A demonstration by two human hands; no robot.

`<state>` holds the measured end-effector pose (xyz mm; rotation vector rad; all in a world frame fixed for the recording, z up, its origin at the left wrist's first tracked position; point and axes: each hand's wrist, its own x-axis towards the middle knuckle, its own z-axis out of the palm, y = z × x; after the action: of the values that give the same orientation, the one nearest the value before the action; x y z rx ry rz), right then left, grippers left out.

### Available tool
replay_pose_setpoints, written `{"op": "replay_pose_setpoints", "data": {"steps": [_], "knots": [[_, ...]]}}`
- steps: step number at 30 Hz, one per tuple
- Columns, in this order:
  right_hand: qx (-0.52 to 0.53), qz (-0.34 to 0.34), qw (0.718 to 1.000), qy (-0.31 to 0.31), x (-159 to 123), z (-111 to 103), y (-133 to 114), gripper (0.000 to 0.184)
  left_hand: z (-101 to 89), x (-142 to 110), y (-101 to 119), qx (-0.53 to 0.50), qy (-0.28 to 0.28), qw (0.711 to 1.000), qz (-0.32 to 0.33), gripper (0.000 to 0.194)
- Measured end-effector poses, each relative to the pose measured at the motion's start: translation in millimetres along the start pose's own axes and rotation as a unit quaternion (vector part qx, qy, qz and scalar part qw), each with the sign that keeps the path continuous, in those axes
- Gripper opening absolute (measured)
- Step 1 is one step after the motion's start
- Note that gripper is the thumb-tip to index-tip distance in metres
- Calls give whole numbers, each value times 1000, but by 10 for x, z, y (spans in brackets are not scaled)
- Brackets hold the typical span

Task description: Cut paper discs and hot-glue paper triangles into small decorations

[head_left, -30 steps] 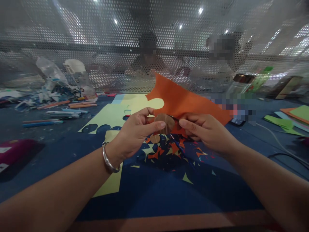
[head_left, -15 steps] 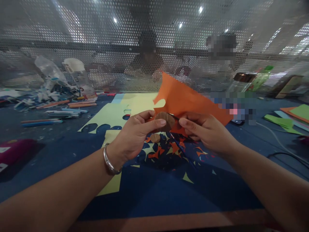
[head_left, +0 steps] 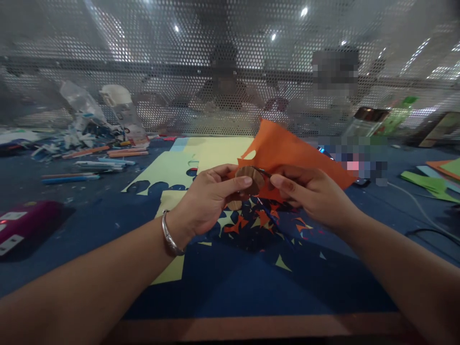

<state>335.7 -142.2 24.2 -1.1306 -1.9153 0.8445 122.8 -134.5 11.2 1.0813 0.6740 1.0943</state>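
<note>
My left hand (head_left: 212,201), wearing a silver bangle, is closed, its thumb pressing a brown disc (head_left: 248,177) against an orange paper sheet (head_left: 287,148). The sheet stands tilted behind both hands, with a curved notch cut into its left edge. My right hand (head_left: 305,189) is closed at the disc's right side, in front of the sheet. Its fingertips pinch a thin dark tool (head_left: 264,172) that reaches the disc's upper edge; its kind is not clear. Another brown disc (head_left: 235,205) lies below my left fingers, partly hidden.
Orange and pale scraps (head_left: 264,218) litter the blue tabletop (head_left: 230,292). Pale green paper (head_left: 161,167) with round cut-outs lies behind. Sticks (head_left: 104,165) and a white-capped bottle (head_left: 120,105) are left, beyond a purple power strip (head_left: 25,223). Right are green paper (head_left: 426,184) and a cable (head_left: 413,203).
The orange sheet has tipped, its top corner now lower and further right. The disc has turned slightly in my left hand. The whole view has shifted a little.
</note>
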Motion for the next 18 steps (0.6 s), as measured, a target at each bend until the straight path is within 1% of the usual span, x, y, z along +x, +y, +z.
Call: {"op": "replay_pose_setpoints", "data": {"steps": [6,13,18], "knots": [[13,-5,1000,-6,5,-7,6,41,-2,-3,5,19,-4,1000,-3,25],[0,-4,1000,-6,5,-8,-8,41,-5,7,18,-4,-26,1000,-1,14],[-2,9,1000,-8,7,-8,-22,43,-23,5,2,11,-23,1000,14,16]]}}
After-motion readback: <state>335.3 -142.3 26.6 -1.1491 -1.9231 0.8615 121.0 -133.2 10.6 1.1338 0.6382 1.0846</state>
